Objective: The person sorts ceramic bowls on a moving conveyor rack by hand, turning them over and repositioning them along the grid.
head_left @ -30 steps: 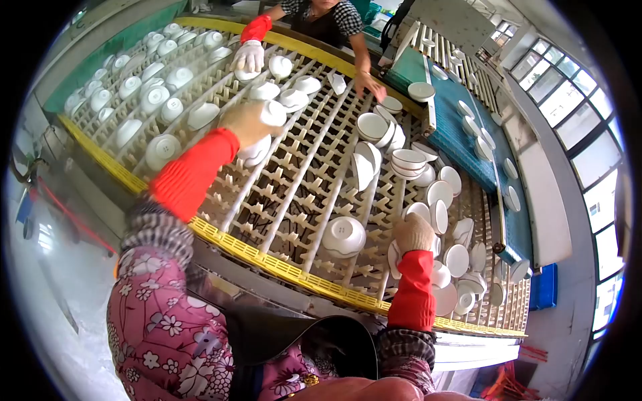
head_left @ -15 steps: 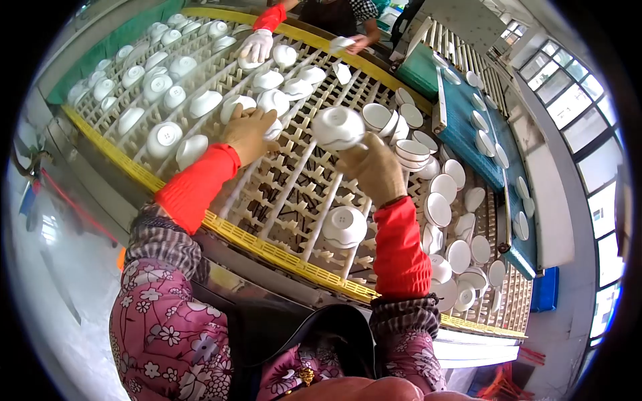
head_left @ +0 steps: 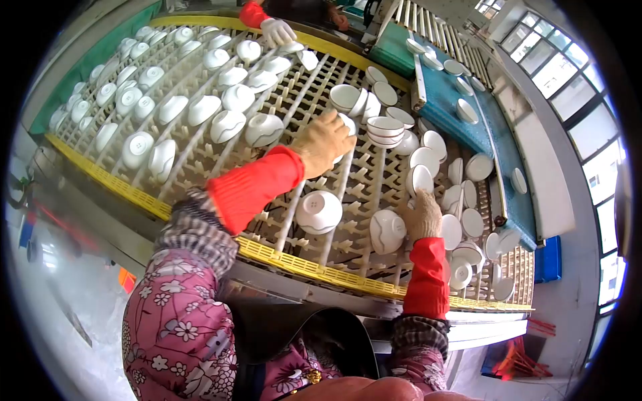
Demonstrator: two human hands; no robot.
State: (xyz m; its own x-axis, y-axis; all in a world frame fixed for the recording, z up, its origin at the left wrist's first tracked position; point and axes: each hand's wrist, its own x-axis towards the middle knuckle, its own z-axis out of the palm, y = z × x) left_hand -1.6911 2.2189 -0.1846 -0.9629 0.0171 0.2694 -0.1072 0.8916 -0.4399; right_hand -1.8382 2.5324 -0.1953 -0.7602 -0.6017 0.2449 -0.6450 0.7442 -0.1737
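Note:
My left hand (head_left: 322,144), in a tan glove with a red cuff, is closed on a white bowl (head_left: 346,126) near the middle of the slatted rack (head_left: 294,167). Only part of that bowl shows past the fingers. At the right, my right hand (head_left: 424,215), gloved too, has its fingers closed at the lower edge of an upright white bowl (head_left: 419,179). An upside-down bowl (head_left: 319,212) lies between my hands, nearer me. Another bowl (head_left: 388,231) leans just left of my right hand. Several stacked bowls (head_left: 385,131) stand beyond.
Many overturned bowls (head_left: 137,149) cover the rack's left side. A teal belt (head_left: 455,127) carries bowls at the right. Across the rack is a co-worker's gloved hand (head_left: 277,31) on a bowl. A yellow edge strip (head_left: 314,269) runs along the near side.
My left hand has moved right to the rack's middle. My right hand has let go of its raised bowl and moved down and right to the crowded bowls. The view has shifted.

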